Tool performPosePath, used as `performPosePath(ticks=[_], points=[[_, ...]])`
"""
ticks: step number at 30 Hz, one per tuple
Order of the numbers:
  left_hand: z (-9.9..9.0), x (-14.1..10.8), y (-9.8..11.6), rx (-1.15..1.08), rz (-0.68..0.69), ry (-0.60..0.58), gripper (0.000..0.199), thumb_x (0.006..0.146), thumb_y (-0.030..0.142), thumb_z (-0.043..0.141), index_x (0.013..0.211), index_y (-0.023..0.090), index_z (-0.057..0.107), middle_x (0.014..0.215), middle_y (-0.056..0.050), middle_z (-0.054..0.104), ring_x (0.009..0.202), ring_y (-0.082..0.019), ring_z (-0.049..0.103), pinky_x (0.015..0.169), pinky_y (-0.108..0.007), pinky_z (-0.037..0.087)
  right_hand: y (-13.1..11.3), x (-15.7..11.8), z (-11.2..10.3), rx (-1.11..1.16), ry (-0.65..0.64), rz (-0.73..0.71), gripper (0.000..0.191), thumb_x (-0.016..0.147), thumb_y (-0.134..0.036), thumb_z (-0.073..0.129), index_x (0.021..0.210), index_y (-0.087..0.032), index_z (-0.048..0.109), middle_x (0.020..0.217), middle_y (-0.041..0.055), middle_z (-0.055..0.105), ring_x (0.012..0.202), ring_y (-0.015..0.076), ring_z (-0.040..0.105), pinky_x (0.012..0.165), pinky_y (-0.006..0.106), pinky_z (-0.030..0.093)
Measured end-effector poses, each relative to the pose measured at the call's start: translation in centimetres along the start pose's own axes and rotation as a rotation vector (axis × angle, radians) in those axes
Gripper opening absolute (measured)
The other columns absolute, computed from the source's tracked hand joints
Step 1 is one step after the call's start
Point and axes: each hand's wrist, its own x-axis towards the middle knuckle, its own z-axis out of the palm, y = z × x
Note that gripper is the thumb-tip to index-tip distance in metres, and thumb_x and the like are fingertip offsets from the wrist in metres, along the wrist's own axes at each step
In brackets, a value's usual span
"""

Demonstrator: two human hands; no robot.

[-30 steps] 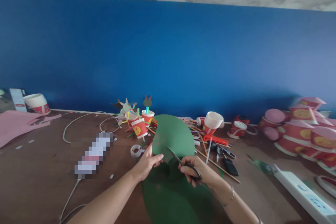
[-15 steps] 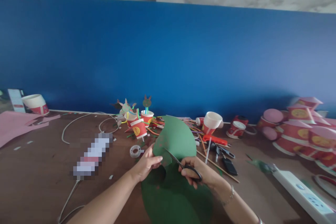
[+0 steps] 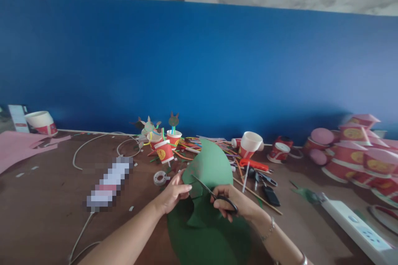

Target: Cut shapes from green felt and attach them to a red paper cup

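Observation:
Green paper [image 3: 214, 165] stands raised and curved in front of me, its left edge pinched between the thumb and fingers of my left hand [image 3: 176, 192]. My right hand [image 3: 228, 201] grips black-handled scissors [image 3: 203, 185], their blades pointing up and left across the paper beside my left thumb. A cut flap of the paper hangs below the blades. More green paper [image 3: 211, 244] lies on the brown table under both hands.
A tape roll [image 3: 160, 178] and small red cups [image 3: 163, 152] stand left of the paper. Right of it are a white-topped cup [image 3: 250, 145], an orange cutter [image 3: 254, 165], keys and a black fob [image 3: 271, 196], a power strip [image 3: 357, 225] and stacked red cups [image 3: 350, 155].
The raised green paper has tilted a little, its top tip shifting right. A cut flap now hangs lower under the scissors. Both hands have barely moved.

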Motion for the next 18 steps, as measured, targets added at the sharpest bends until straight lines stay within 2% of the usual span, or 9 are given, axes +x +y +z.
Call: performPosePath(ticks=[7,12,16,18], points=[[-0.28,0.34,-0.11,-0.087,-0.015,0.09,0.052,0.055,0.018,0.068,0.105,0.02,0.053,0.071,0.003,0.055,0.049,-0.005,0.045,0.044,-0.017,0.023,0.47,0.21,-0.11,0.021,-0.021,-0.012,0.033,0.069,-0.041,0.068,0.082,-0.013,0.058,0.044,-0.006,0.054,0.033,0.0039,0.046,0.029,0.01,0.027],[-0.2,0.31,-0.03,-0.117,-0.052,0.151,0.05,0.054,0.017,0.064,0.102,0.02,0.052,0.068,0.005,0.055,0.047,-0.005,0.045,0.042,-0.015,0.02,0.21,0.02,-0.11,0.038,-0.047,-0.025,0.033,0.069,-0.041,0.068,0.081,-0.013,0.058,0.045,-0.0056,0.054,0.033,0.0042,0.047,0.03,0.01,0.028],[-0.14,0.26,0.04,-0.085,-0.063,0.102,0.049,0.053,0.017,0.064,0.101,0.02,0.054,0.063,0.006,0.052,0.044,-0.004,0.041,0.041,-0.016,0.016,-0.07,-0.02,0.1,0.038,-0.048,-0.01,0.034,0.068,-0.042,0.069,0.083,-0.013,0.058,0.047,-0.0049,0.056,0.033,0.004,0.047,0.028,0.01,0.024],[-0.07,0.16,0.03,-0.022,-0.069,0.057,0.046,0.055,0.017,0.064,0.099,0.02,0.055,0.065,0.005,0.054,0.047,-0.005,0.044,0.042,-0.016,0.019,-0.07,0.06,0.26,0.058,-0.061,-0.016,0.035,0.068,-0.041,0.069,0.084,-0.013,0.057,0.048,-0.0049,0.056,0.034,0.004,0.048,0.028,0.01,0.025]])
